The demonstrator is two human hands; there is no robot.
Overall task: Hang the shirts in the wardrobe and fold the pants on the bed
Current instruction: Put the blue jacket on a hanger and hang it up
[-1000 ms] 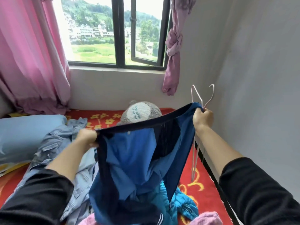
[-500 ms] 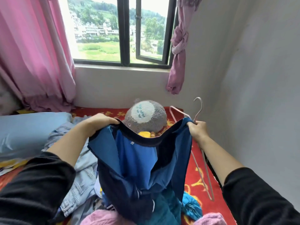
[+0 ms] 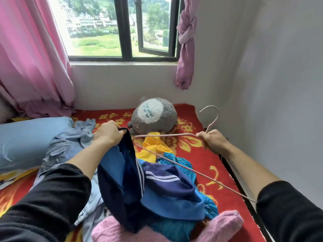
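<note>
My left hand grips the dark navy edge of a blue and navy shirt, which droops onto the clothes pile on the bed. My right hand grips a pale pink wire hanger just under its hook. One hanger arm runs left to the shirt's edge below my left hand, and the long bar slants down towards my right sleeve. Under the shirt lie a teal garment, a yellow garment, a pink knit and a light denim shirt.
The bed has a red flowered blanket and meets a white wall on the right. A grey plush toy sits under the window. On the left lie a blue pillow and pink curtains.
My right hand let go of the shirt's right edge and now holds only the hanger. The shirt dropped from its spread position and hangs from my left hand. The view tilted down.
</note>
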